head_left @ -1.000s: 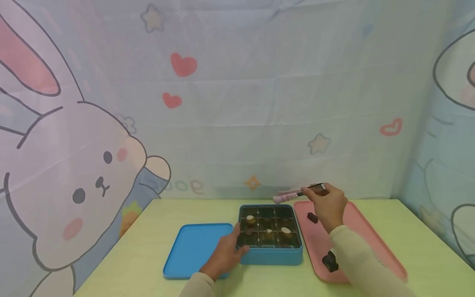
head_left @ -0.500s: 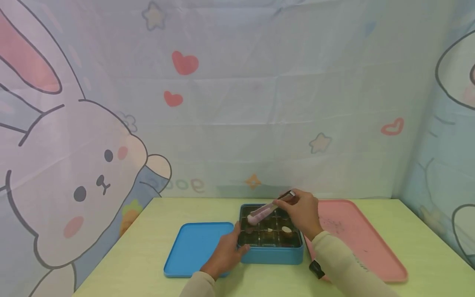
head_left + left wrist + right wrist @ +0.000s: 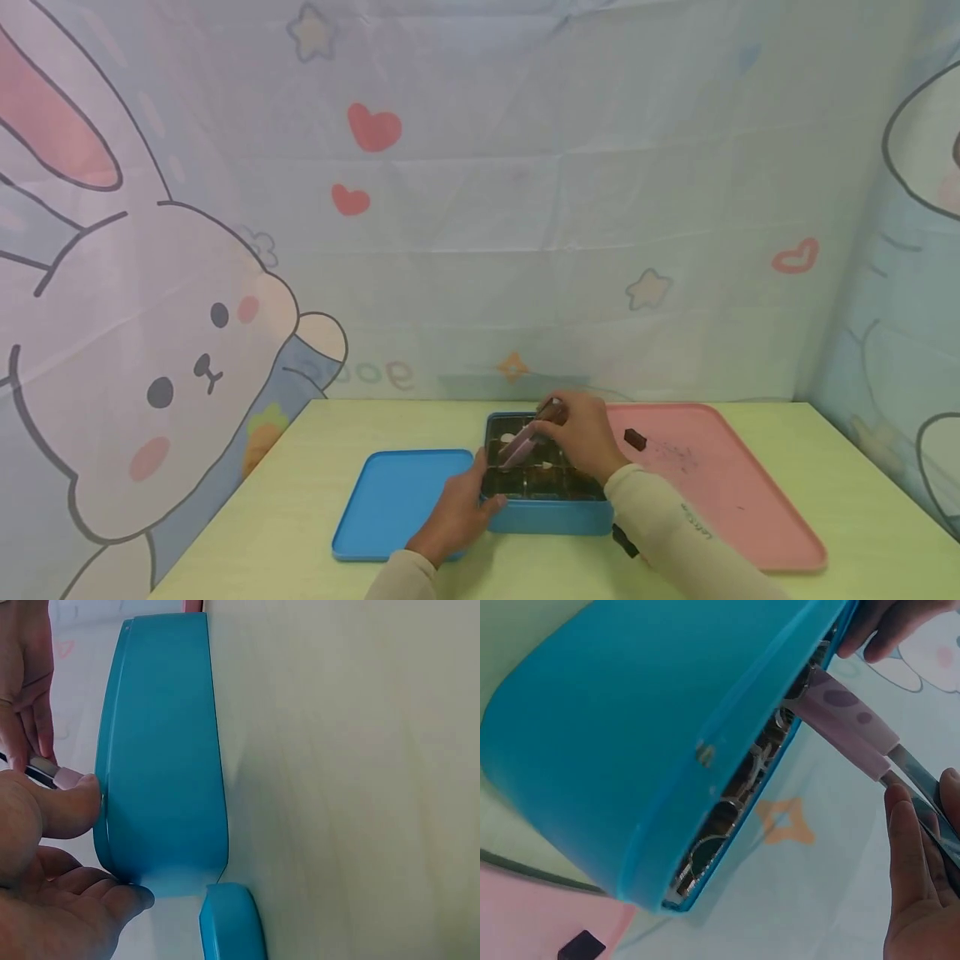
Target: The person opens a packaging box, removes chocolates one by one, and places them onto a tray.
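Left grip [image 3: 454, 510] clasps one blue box [image 3: 551, 517], right grip [image 3: 587, 432] pinches one pair of tongs [image 3: 864, 724] reaching inside.

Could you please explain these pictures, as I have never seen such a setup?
There is no robot: the left hand and right hand are a person's, both bare. The wide picture comes from a camera worn on the head; the two closer ones from cameras on each wrist. On the table are a flat blue tray or lid, a blue box divided into compartments, and a pink tray bearing a dark piece. The left hand holds the box's left side; the right pinches tongs, their pink ends reaching inside.
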Demonstrator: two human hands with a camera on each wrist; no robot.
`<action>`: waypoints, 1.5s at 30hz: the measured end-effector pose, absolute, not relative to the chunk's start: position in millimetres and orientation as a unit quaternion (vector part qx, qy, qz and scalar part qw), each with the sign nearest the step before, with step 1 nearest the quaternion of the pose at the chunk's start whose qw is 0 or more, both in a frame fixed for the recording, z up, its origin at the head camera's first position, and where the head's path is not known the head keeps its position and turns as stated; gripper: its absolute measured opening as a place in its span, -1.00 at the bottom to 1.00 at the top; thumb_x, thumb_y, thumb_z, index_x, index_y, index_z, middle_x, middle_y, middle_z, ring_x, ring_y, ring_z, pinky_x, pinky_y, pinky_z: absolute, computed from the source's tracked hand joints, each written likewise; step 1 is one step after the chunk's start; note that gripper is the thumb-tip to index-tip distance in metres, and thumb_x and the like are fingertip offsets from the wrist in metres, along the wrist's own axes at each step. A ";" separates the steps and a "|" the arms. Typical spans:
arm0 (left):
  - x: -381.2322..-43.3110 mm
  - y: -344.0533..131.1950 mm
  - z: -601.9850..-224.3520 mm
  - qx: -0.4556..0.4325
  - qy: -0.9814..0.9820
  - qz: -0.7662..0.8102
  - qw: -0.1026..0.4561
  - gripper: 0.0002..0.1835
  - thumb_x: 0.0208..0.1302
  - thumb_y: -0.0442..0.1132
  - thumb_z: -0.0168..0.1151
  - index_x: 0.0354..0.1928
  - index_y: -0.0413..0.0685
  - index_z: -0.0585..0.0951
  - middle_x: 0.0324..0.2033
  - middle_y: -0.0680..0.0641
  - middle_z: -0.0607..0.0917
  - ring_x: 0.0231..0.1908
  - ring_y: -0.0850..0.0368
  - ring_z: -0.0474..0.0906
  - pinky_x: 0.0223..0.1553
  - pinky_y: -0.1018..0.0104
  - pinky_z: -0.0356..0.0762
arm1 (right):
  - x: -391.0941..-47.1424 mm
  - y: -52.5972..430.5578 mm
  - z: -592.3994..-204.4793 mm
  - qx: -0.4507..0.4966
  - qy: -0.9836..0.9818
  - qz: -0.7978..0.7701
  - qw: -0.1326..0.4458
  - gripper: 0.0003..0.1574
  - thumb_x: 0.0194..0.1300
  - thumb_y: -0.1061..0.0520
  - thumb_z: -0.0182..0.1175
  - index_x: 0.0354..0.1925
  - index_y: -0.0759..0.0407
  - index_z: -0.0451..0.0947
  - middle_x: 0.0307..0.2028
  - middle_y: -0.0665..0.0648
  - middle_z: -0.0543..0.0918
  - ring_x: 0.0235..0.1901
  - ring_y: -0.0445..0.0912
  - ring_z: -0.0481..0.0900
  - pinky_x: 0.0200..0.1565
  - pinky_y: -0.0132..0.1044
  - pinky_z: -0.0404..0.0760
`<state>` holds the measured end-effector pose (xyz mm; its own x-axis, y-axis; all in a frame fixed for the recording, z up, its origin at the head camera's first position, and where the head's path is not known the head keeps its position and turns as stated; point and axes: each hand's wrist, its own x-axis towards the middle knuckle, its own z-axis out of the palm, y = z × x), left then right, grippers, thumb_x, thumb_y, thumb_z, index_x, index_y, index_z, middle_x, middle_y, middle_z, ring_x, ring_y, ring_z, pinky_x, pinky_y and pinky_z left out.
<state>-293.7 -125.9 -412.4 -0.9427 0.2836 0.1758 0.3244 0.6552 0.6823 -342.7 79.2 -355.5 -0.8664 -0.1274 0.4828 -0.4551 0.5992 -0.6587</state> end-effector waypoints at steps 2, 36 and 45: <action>-293.7 -126.0 -412.7 -0.170 -0.909 -0.380 0.030 -0.14 0.42 -0.18 0.25 0.54 -0.40 0.02 0.44 -0.44 0.30 0.44 -0.39 0.27 0.38 -0.31 0.31 | -344.3 77.0 -357.7 0.166 -0.875 0.411 0.196 -0.78 0.15 0.17 0.48 -0.22 0.19 0.71 -0.39 0.07 0.79 -0.40 -0.15 0.72 -0.34 -0.29 0.71; -294.1 -125.7 -413.9 -0.176 -0.907 -0.381 0.047 -0.14 0.41 -0.22 0.26 0.53 -0.43 0.02 0.36 -0.47 0.41 0.37 -0.40 0.37 0.31 -0.31 0.39 | -335.5 102.7 -337.2 0.120 -0.813 0.479 0.310 -0.81 0.19 0.04 0.47 -0.32 0.14 0.73 -0.45 0.15 0.78 -0.42 -0.11 0.71 -0.30 -0.28 0.67; -293.6 -124.2 -414.7 -0.166 -0.909 -0.381 0.027 -0.13 0.43 -0.19 0.24 0.54 -0.42 -0.01 0.45 -0.45 0.27 0.44 -0.43 0.23 0.35 -0.34 0.32 | -339.3 172.5 -325.9 0.008 -0.794 0.494 0.353 -0.66 0.28 -0.05 0.40 -0.22 0.22 0.74 -0.30 0.26 0.82 -0.46 -0.57 0.54 -0.28 -0.50 0.53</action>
<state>-293.6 -124.2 -414.7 -0.9433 0.2819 0.1755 0.3227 0.6543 0.6839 -339.3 172.5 -325.9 -0.7502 0.3368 0.5691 -0.3615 0.5117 -0.7794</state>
